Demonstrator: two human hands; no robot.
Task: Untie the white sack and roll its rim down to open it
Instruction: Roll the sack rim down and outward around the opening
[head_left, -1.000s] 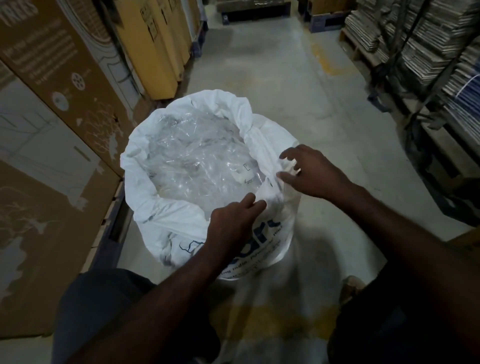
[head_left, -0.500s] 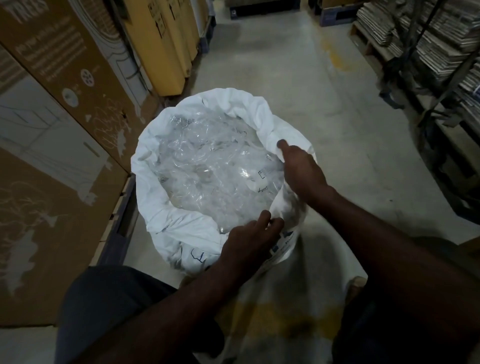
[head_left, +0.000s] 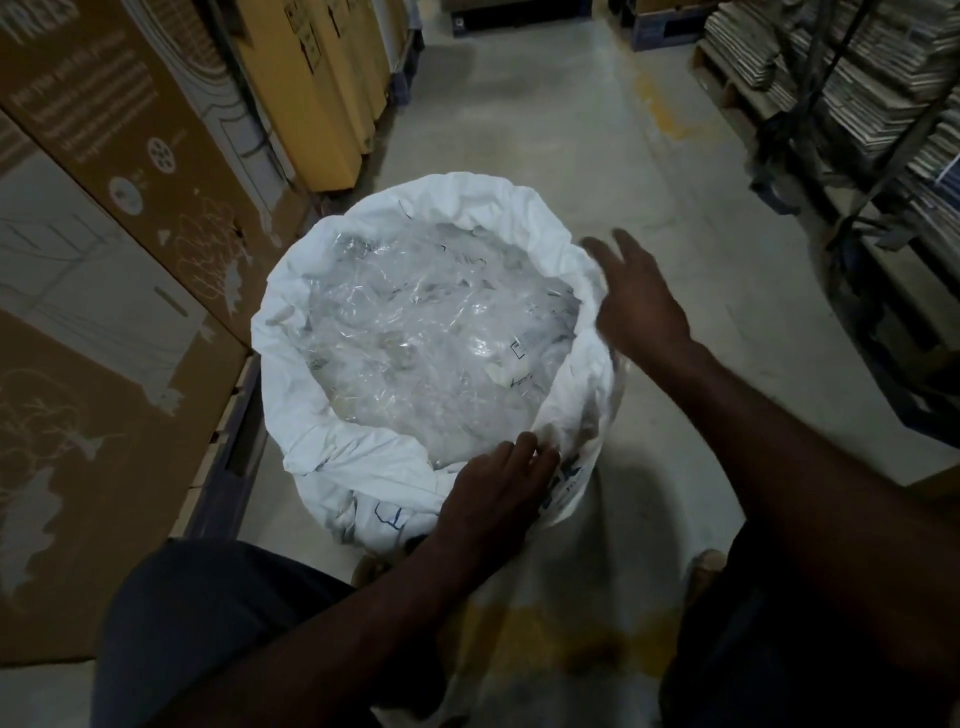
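The white sack (head_left: 322, 431) stands open on the floor in front of me, its rim rolled down all around. Crumpled clear plastic (head_left: 431, 338) fills it to near the top. My left hand (head_left: 498, 493) rests on the near rim, fingers curled over the folded edge and pinching it. My right hand (head_left: 634, 296) is at the right side of the rim, fingers spread and blurred, lying against the outside of the fold without a clear hold on it.
Large brown cardboard boxes (head_left: 104, 260) line the left, with yellow boxes (head_left: 317, 88) further back. Stacks of flattened cartons on pallets and dark straps (head_left: 857, 119) run along the right. A concrete aisle (head_left: 545, 119) stretches ahead. My knees are at the bottom of the view.
My right hand let go of the right rim, opened its fingers and shifted outward. My left hand stayed pinching the near rim. The camera moved closer over the sack.
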